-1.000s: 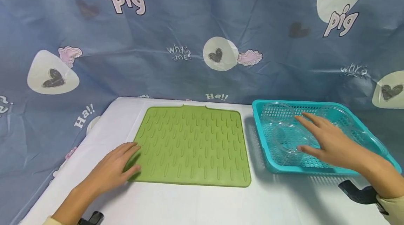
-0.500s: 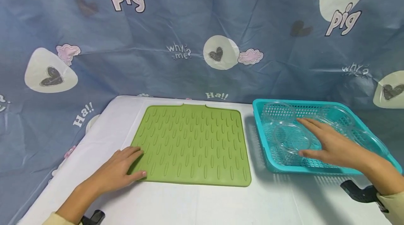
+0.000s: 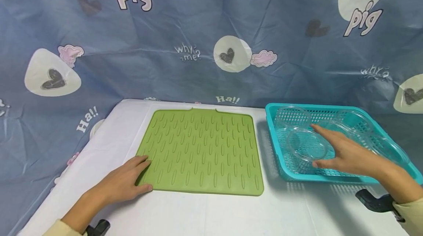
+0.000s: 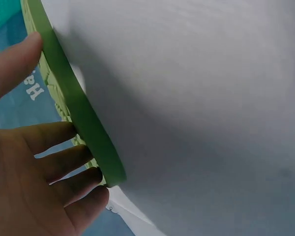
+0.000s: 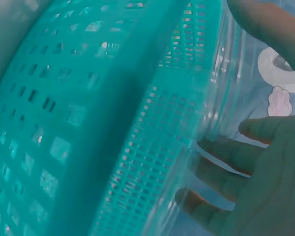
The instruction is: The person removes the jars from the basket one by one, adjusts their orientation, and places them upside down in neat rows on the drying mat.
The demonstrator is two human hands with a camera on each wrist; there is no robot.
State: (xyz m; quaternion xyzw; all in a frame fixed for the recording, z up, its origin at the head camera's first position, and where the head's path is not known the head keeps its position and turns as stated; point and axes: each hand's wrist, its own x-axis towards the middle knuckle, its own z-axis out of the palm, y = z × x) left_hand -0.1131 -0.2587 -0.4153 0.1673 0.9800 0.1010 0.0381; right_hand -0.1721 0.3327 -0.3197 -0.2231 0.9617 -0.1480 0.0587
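A green rectangular mat [image 3: 201, 151] with raised oval ridges lies on the white-covered table. My left hand [image 3: 123, 179] rests at its front left corner, fingers extended over the edge; the left wrist view shows the thumb and fingertips along the mat's thick green edge [image 4: 71, 96]. Over the turquoise basket [image 3: 324, 178], my right hand [image 3: 347, 153] is spread with thumb and fingers apart, beside a round clear plastic container [image 3: 292, 155]. In the right wrist view, my fingers [image 5: 236, 152] are close to the clear container's rim [image 5: 223, 83] and hold nothing.
Several more clear round containers, among them one at the back left [image 3: 293, 109], stand in the basket. Behind the table hangs a blue printed cloth [image 3: 158, 74]. The white tabletop [image 3: 211, 214] runs along the front, between me and the mat.
My left hand has shifted slightly right and down onto the mat's corner. My right hand has lowered a little beside the clear container, its fingers drawing closer together.
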